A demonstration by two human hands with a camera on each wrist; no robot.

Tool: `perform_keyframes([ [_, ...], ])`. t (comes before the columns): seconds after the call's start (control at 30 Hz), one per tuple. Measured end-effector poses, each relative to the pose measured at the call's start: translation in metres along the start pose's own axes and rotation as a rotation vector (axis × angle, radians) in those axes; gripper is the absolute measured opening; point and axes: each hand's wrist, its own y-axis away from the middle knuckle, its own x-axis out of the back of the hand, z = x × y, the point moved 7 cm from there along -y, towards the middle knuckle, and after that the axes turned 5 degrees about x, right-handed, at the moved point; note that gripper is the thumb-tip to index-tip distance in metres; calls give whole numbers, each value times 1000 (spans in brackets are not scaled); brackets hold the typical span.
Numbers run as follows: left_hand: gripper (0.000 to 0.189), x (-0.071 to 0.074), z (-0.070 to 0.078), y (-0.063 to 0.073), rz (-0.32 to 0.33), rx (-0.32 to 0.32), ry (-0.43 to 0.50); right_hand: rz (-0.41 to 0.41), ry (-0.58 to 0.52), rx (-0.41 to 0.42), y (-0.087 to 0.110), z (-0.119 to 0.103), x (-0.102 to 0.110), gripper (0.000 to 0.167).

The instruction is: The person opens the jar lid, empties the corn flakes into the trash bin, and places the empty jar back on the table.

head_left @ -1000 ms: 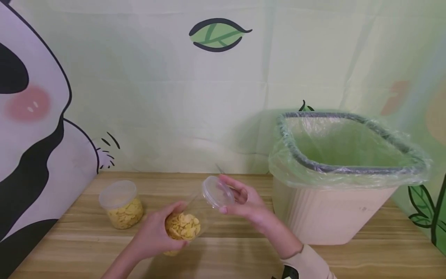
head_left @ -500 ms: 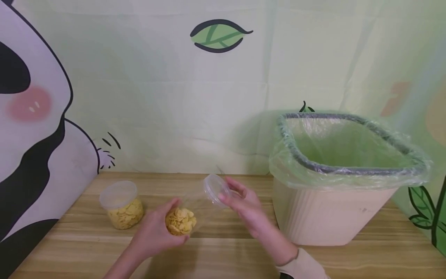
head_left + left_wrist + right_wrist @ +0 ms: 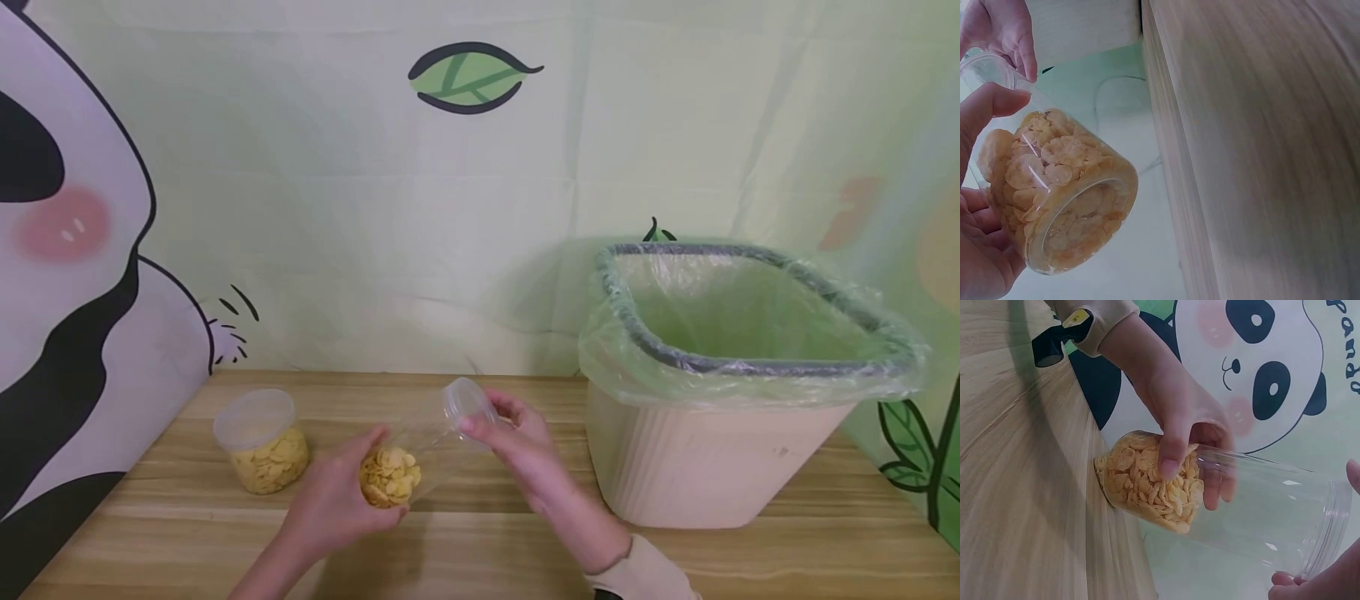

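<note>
A clear jar (image 3: 429,437), partly filled with yellow corn flakes (image 3: 391,477), is held tilted above the table, its mouth pointing up and to the right. My left hand (image 3: 336,490) grips it near the base, thumb on one side and fingers on the other. At the mouth sits a clear lid (image 3: 465,402), whose edge my right hand (image 3: 527,450) holds between thumb and fingers. The right wrist view shows the ridged rim (image 3: 1335,519) at the jar's far end. Flakes gather toward the jar's base (image 3: 1088,225) in the left wrist view.
A second jar (image 3: 262,442) of corn flakes, with a translucent lid, stands left on the wooden table (image 3: 480,558). A pale trash bin (image 3: 720,458) lined with a clear bag stands at the right. Behind is a cloth backdrop (image 3: 360,208) with a panda print.
The right hand has turned, its thumb now over the lid's edge; the lid has tipped more upright at the jar's mouth. The flakes sit lower in the jar. The left hand has barely moved.
</note>
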Motion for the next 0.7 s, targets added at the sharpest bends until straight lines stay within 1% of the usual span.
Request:
perform_keyframes([
  [0.13, 85, 0, 0, 1, 4, -6, 0, 2, 4, -1, 0, 0, 0, 74],
  [0.33, 85, 1, 0, 2, -20, 11, 19, 6, 0, -18, 1, -1, 0, 69],
  [0.43, 85, 1, -1, 3, -27, 12, 27, -7, -6, -22, 1, 0, 0, 70],
  [0.57, 84, 1, -3, 3, -40, 13, 49, -44, -12, -18, 0, -1, 0, 73],
  [0.7, 82, 0, -5, 4, -63, 24, 78, -116, -53, -8, -2, -1, -2, 76],
])
